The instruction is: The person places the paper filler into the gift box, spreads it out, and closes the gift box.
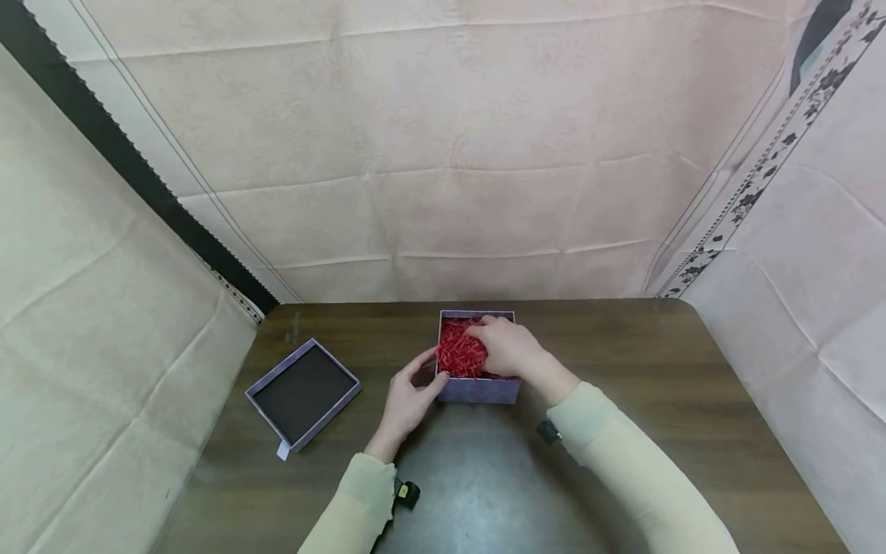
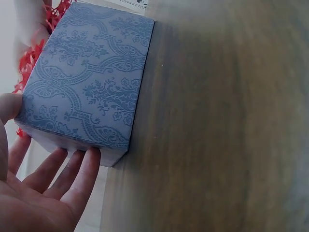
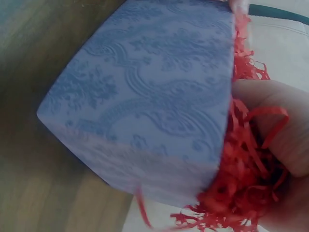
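The blue patterned box (image 1: 477,385) sits on the counter (image 1: 623,431) straight ahead of you, its long axis running away from you. Your right hand (image 1: 508,348) is the nearer one: it lies inside, fingers curled into the red paper shreds (image 1: 458,352). Your left hand (image 1: 408,400) steadies the box's left wall with straight fingers. The lid (image 1: 303,394) lies well apart, to your left.

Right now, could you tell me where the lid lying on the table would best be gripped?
Probably pinch the lid by its near right rim wall, coming from above: it lies open side up, so the thin upright wall is exposed, and the left hand is nearest.
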### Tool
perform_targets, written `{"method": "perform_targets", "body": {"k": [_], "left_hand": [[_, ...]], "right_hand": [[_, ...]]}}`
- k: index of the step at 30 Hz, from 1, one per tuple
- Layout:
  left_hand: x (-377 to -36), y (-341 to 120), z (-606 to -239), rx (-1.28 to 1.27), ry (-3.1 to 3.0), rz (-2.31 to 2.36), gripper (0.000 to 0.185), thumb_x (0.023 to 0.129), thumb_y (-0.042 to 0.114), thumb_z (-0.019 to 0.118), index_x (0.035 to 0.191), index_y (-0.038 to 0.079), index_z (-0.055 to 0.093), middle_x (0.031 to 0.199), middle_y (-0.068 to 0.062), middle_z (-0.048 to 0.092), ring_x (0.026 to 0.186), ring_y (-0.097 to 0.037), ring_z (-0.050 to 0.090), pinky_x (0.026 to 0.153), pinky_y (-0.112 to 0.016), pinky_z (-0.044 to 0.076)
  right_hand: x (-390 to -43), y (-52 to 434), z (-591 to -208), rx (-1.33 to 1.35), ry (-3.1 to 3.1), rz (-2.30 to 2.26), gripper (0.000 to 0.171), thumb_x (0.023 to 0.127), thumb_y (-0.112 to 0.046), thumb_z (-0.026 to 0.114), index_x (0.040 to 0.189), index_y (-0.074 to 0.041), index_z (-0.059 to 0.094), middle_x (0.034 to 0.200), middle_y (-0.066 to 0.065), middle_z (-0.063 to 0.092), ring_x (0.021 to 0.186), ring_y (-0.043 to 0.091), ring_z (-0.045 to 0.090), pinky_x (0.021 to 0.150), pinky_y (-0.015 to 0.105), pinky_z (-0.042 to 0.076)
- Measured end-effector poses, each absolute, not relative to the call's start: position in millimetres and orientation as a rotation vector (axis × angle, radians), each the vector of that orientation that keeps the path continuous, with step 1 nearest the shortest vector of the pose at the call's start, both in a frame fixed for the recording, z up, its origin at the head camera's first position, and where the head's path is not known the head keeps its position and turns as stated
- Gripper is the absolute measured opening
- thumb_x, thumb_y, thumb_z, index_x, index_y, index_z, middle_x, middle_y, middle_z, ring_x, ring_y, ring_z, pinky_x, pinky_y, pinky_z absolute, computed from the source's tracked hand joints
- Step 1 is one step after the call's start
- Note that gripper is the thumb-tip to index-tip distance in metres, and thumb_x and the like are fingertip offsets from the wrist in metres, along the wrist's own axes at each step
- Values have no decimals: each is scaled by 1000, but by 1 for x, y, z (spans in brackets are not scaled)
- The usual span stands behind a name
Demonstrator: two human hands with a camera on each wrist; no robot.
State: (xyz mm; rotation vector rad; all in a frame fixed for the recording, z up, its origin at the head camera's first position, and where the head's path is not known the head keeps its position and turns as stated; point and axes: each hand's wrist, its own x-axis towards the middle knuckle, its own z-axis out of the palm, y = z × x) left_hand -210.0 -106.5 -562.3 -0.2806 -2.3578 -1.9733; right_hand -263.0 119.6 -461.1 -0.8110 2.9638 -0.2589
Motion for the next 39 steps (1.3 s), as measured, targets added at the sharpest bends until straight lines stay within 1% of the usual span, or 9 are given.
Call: {"method": "perform_targets", "body": {"k": [5,10,14,20,25,29,35,37,39], "left_hand": [[-210,-107,-562,-290,-2352,-1977,51,99,25,80,148,19,66,139,-9,69,125,-31,65,89,-35,62],[-210,-107,-562,-290,-2361,-1983,51,99,28,81,148,22,66,141,-7,68,126,-32,64,89,-35,62],[-209,-108,-561,-291,-2359,-1991,51,99,31,81,147,24,66,140,-5,69,126,-32,65,88,-33,62],[-210,-107,-561,-326,-2314,-2030,50,99,23,81,147,20,67,137,-8,70,124,-30,67,86,-29,61],[-210,-107,-560,-311,-2312,-2030,52,99,19,81,148,16,66,137,-12,70,124,-33,66,84,-27,61],[-210,-106,-560,-295,-2303,-2032,54,99,14,80,150,12,63,138,-16,69,125,-38,65,83,-23,59],[-205,-102,-547,-280,-2297,-2040,51,98,5,78,147,2,63,134,-24,68,123,-47,64,80,-20,58],[-205,-102,-547,-279,-2291,-2046,51,98,5,78,147,3,63,135,-23,68,123,-46,64,80,-19,58],[-207,-103,-553,-270,-2293,-2047,53,98,8,79,148,7,64,136,-21,69,124,-43,64,81,-19,58]], "right_hand": [[-267,112,-468,-791,2969,-272,57,87,-24,85,141,-17,70,134,16,69,114,34,69,88,55,61],[-271,104,-472,-778,2953,-323,57,86,-20,85,141,-17,70,132,15,69,114,34,69,88,53,60],[-275,100,-477,-757,2928,-336,59,87,-17,83,144,-17,69,137,17,67,119,35,68,91,53,60],[-276,107,-476,-769,2881,-374,64,87,-29,86,147,-17,66,142,17,64,125,34,65,98,54,57],[-271,125,-458,-805,2813,-498,75,82,-36,92,150,-25,63,153,14,56,131,34,60,100,57,55],[-266,143,-441,-849,2782,-601,75,83,-39,93,151,-26,63,158,13,51,138,36,54,106,60,51],[-261,168,-431,-901,2772,-668,70,84,-32,93,148,-22,66,156,13,53,141,35,53,111,58,48],[-260,175,-431,-899,2757,-688,70,83,-27,94,147,-21,67,156,15,53,137,35,57,108,57,50],[-259,180,-432,-906,2750,-678,70,82,-21,95,146,-19,67,156,17,53,135,37,58,107,56,52]]}}
